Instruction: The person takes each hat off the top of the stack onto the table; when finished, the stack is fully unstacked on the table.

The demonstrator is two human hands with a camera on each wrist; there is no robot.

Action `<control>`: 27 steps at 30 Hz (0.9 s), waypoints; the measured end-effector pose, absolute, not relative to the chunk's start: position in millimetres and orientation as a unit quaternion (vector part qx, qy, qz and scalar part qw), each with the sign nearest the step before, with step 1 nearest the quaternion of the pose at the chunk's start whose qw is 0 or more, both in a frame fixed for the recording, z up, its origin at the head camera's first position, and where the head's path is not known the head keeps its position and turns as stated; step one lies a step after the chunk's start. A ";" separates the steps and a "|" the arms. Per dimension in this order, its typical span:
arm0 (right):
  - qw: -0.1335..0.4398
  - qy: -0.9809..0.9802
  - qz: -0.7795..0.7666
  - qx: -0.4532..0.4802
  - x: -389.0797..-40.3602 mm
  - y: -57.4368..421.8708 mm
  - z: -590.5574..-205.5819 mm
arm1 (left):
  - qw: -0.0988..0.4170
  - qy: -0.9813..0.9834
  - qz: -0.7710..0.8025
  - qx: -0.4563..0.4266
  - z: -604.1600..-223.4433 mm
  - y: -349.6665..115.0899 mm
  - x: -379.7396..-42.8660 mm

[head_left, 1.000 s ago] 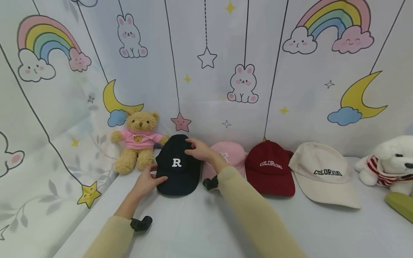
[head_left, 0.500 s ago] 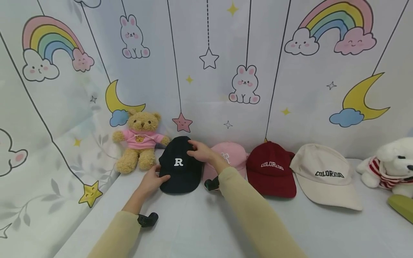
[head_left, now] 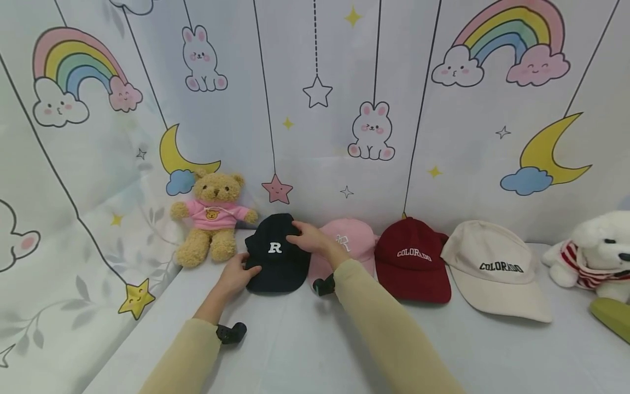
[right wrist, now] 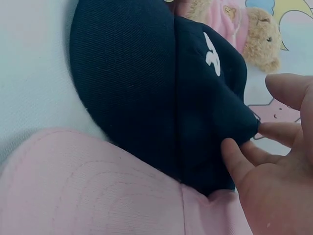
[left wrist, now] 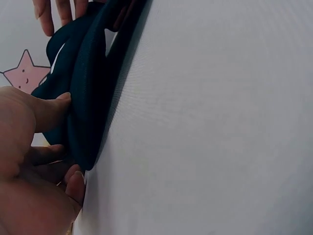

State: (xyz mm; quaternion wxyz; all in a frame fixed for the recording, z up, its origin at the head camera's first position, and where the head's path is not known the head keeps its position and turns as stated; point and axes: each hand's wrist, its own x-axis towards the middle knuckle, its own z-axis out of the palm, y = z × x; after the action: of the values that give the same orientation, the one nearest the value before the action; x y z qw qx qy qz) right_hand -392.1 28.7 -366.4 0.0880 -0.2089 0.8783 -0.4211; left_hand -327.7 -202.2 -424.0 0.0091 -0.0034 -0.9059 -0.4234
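Note:
A black baseball cap with a white R on its front rests on the white table, brim toward me. My left hand grips its left side, thumb on the brim and the other fingers curled at its edge in the left wrist view. My right hand touches the upper right of the crown with its fingertips; in the right wrist view its fingers are fairly straight and one digit stands off the cloth. A pink cap sits directly right of the black one, partly hidden by my right arm.
Further right stand a dark red cap and a cream cap. A teddy bear in a pink top sits behind left. A white plush bear and a green object lie at the right edge. A printed curtain hangs behind.
The black cap has shifted slightly right and back, closer to the pink cap, with both hands staying on it. The other caps and the plush toys keep their places.

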 end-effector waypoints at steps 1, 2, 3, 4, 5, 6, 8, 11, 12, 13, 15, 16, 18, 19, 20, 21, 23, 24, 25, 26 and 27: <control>0.090 0.879 -0.419 -0.207 -391.4 29.0 -366.3 | 0.008 -0.906 -0.423 -0.003 -423.8 -201.8 -327.7; 0.090 0.880 -0.418 -0.206 -390.6 29.0 -366.1 | 0.008 -0.906 -0.422 -0.001 -423.8 -201.6 -328.0; 0.089 0.881 -0.417 -0.205 -390.3 29.0 -366.2 | 0.007 -0.907 -0.422 0.000 -423.9 -201.4 -328.1; 0.089 0.883 -0.414 -0.204 -389.8 28.9 -365.9 | 0.006 -0.907 -0.422 0.001 -424.1 -201.3 -328.2; 0.089 0.883 -0.414 -0.202 -389.4 28.8 -365.9 | 0.006 -0.907 -0.421 0.001 -424.4 -201.2 -328.5; 0.090 0.883 -0.414 -0.201 -389.0 28.8 -365.9 | 0.008 -0.908 -0.419 0.000 -425.0 -201.1 -328.9; 0.091 0.883 -0.416 -0.200 -388.6 29.1 -366.0 | 0.011 -0.908 -0.418 -0.001 -425.8 -201.4 -329.0; 0.091 0.880 -0.421 -0.201 -388.1 30.3 -365.2 | 0.018 -0.909 -0.416 -0.003 -427.0 -202.7 -329.0; 0.091 0.878 -0.423 -0.202 -388.1 30.9 -364.6 | 0.020 -0.909 -0.417 -0.005 -427.3 -203.4 -328.8; 0.091 0.876 -0.429 -0.202 -387.9 31.6 -363.8 | 0.022 -0.908 -0.419 -0.005 -427.5 -204.0 -328.6; 0.092 0.869 -0.443 -0.201 -387.3 33.1 -361.6 | 0.023 -0.907 -0.420 -0.006 -427.9 -205.2 -328.4; 0.091 0.866 -0.448 -0.201 -387.0 33.9 -360.2 | 0.024 -0.907 -0.420 -0.007 -427.8 -205.7 -327.9; 0.091 0.862 -0.457 -0.202 -385.7 35.3 -356.5 | 0.028 -0.907 -0.421 -0.009 -427.3 -206.4 -327.3; 0.087 0.861 -0.456 -0.206 -385.5 36.0 -354.6 | 0.031 -0.907 -0.419 -0.009 -426.7 -206.3 -326.9; 0.083 0.863 -0.453 -0.210 -385.0 36.7 -352.4 | 0.035 -0.907 -0.419 -0.008 -425.8 -206.0 -326.3; 0.081 0.863 -0.450 -0.213 -384.0 37.7 -349.7 | 0.039 -0.908 -0.417 -0.010 -424.8 -205.2 -325.5; 0.073 0.866 -0.444 -0.220 -381.5 39.8 -343.9 | 0.049 -0.907 -0.419 -0.011 -421.7 -202.8 -323.9; 0.067 0.867 -0.441 -0.222 -380.2 41.0 -340.9 | 0.052 -0.905 -0.422 -0.010 -419.6 -201.2 -322.8; 0.063 0.868 -0.438 -0.225 -378.8 42.2 -337.9 | 0.058 -0.903 -0.425 -0.012 -417.4 -199.6 -321.6; 0.062 0.868 -0.439 -0.225 -376.6 43.5 -334.7 | 0.064 -0.901 -0.430 -0.015 -414.8 -197.8 -320.0; 0.060 0.868 -0.438 -0.226 -374.9 44.7 -332.0 | 0.069 -0.898 -0.434 -0.018 -412.1 -196.0 -318.3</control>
State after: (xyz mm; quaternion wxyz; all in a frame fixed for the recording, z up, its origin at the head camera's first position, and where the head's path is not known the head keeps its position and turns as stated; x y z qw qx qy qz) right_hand -374.9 44.7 -332.0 0.0599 -0.2262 0.8678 -0.4383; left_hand -318.3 -196.0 -412.1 0.0689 -0.0179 -0.8981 -0.4340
